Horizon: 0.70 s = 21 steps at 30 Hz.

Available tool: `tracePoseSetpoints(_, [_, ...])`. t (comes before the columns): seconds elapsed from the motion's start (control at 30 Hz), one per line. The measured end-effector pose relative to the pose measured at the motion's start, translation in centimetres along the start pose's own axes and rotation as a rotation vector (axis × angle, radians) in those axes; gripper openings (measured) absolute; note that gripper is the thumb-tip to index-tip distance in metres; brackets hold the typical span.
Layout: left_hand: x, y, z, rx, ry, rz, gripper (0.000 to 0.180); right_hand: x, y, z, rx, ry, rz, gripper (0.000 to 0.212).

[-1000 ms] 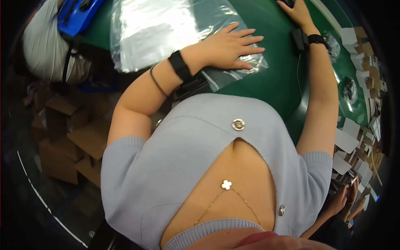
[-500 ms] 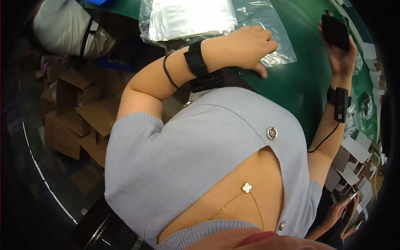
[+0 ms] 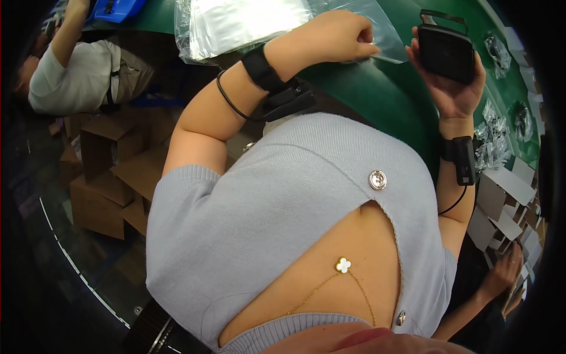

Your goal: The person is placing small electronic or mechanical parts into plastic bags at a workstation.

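Note:
My left hand reaches across to the table's near side, its fingers curled and pinched at the edge of a clear plastic bag. The bag lies beside a stack of white and clear plastic bags, partly behind my hand and wrist. Resting in my right palm is a black, rounded-square device with a thin black bracket standing at its far end. My right hand wraps its fingers and thumb around the device's sides. Its underside is hidden.
The green table runs to the right. On it lie bagged small parts and clear packets with dark cords. White cartons and a co-worker's hand are at lower right. Brown boxes, another person and a blue bin are left.
My left hand has closed at the clear bag's edge, its fingers curling in. The device has tilted and come nearer my left hand, showing its bracket. The whole view has shifted slightly.

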<state>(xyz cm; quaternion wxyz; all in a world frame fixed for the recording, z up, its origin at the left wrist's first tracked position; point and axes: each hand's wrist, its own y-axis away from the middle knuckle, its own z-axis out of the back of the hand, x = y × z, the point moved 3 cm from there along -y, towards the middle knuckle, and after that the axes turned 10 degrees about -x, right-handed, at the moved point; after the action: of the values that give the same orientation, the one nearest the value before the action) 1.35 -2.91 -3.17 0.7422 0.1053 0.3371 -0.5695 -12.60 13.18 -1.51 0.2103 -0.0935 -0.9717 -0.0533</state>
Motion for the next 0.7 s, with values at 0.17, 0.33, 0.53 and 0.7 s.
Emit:
tracePoseSetpoints(0.17, [-2.0, -0.8, -0.6, -0.019, -0.246, -0.096, 0.027, 0.3, 0.5, 0.7, -0.093, -0.008, 0.006, 0.072])
tracePoseSetpoints(0.33, [-1.4, -1.4, 1.5, 0.079, 0.07, 0.155, 0.018, -0.6, 0.3, 0.6, -0.132, 0.032, 0.044, 0.074])
tracePoseSetpoints(0.53, [-0.7, -1.0, 0.2, 0.106, 0.406, 0.219, 0.026, -0.5, 0.2, 0.2, -0.048, 0.012, 0.082, 0.077])
tracePoseSetpoints(0.7, [-1.1, -1.0, 0.3, 0.176, 0.196, 0.254, 0.021, -0.5, -0.1, -0.1, 0.031, -0.011, 0.102, 0.079])
